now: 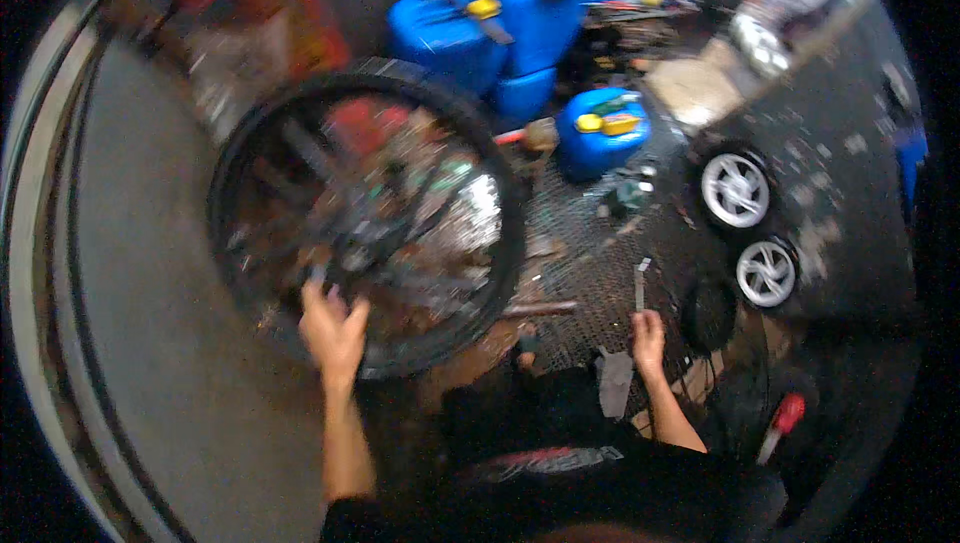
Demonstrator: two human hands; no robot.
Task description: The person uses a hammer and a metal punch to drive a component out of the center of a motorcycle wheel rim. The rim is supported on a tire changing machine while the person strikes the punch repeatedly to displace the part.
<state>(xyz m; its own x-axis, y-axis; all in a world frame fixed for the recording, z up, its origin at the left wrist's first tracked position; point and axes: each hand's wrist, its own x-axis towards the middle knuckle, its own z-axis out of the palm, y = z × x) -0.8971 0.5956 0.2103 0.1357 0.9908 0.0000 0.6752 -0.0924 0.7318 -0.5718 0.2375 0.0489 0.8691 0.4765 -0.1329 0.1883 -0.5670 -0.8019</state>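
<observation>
A large black wheel (508, 233) with a tyre and broad dark spokes stands in front of me on the left, blurred. My left hand (335, 333) reaches in beside its hub (355, 253). Thumb and fingers close around a small part near the hub, too smeared to name. On the right, my right hand (649, 338) is closed around a slim metal wrench (640, 283), its head pointing away from me. The wrench is held apart from the wheel, over the textured floor mat (590, 273).
Blue jerrycans (445, 38) stand behind the wheel, with a smaller blue can (604, 138) to their right. Two white-rimmed wheels (736, 190) lie at the right. A metal bar (540, 309) and a red-handled tool (789, 413) lie nearer. Scattered tools (640, 3) fill the back.
</observation>
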